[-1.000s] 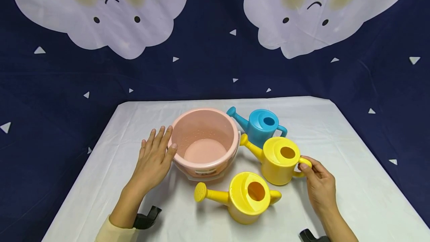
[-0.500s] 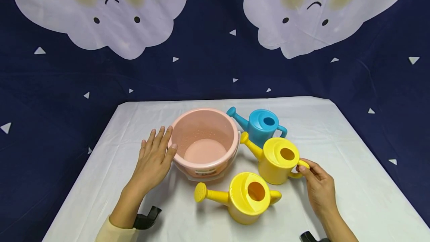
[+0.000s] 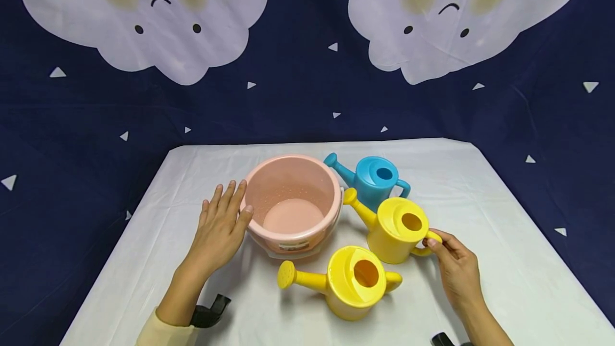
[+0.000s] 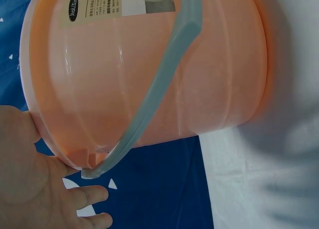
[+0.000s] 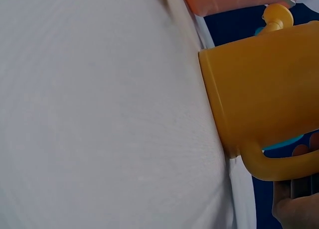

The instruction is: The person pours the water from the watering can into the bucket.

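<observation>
My left hand (image 3: 218,234) lies with straight, spread fingers against the left rim of a pink plastic bucket (image 3: 290,180). In the left wrist view, the fingertips reach past the rim, beside the grey carrying handle (image 4: 149,104). My right hand (image 3: 456,271) pinches the handle of a yellow watering can (image 3: 389,236), which leans slightly, its spout toward the bucket. From the right wrist, the can's side and base (image 5: 269,94) show, with part of the hand (image 5: 299,209) behind the handle. A second yellow watering can (image 3: 343,300) stands nearer, its spout pointing left.
Behind the held can stands a blue watering can (image 3: 372,188), its spout near the bucket's right rim. White cloth (image 3: 519,260) covers the table. A dark blue backdrop (image 3: 298,105) with clouds rises at the far edge. Black wrist mounts (image 3: 211,311) show below the hands.
The held yellow watering can has tilted a little, its base shifting left, and my right hand has moved slightly left and down. My left hand, the bucket and the other cans stay put.
</observation>
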The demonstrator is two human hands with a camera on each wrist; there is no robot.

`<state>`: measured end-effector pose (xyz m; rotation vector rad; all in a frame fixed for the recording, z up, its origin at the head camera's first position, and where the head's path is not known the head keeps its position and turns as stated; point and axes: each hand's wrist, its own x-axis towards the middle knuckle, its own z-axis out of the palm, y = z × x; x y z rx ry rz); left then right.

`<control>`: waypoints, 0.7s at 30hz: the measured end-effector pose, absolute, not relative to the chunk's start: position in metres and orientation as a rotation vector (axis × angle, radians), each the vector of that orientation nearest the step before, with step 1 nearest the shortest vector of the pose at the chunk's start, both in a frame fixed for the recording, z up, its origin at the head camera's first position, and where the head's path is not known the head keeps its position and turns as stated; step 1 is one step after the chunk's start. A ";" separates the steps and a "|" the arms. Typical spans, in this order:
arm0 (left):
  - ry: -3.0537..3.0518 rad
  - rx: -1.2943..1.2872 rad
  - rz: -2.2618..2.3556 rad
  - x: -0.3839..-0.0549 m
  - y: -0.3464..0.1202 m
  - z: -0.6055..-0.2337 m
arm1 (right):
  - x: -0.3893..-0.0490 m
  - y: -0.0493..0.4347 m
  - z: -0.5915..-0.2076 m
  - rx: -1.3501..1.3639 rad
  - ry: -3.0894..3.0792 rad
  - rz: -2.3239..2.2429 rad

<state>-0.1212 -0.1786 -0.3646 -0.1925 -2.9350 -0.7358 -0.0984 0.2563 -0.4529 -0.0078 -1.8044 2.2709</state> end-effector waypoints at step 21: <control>-2.947 -0.194 -0.733 -0.123 -0.179 -0.364 | -0.116 0.267 -0.437 0.139 -1.747 2.256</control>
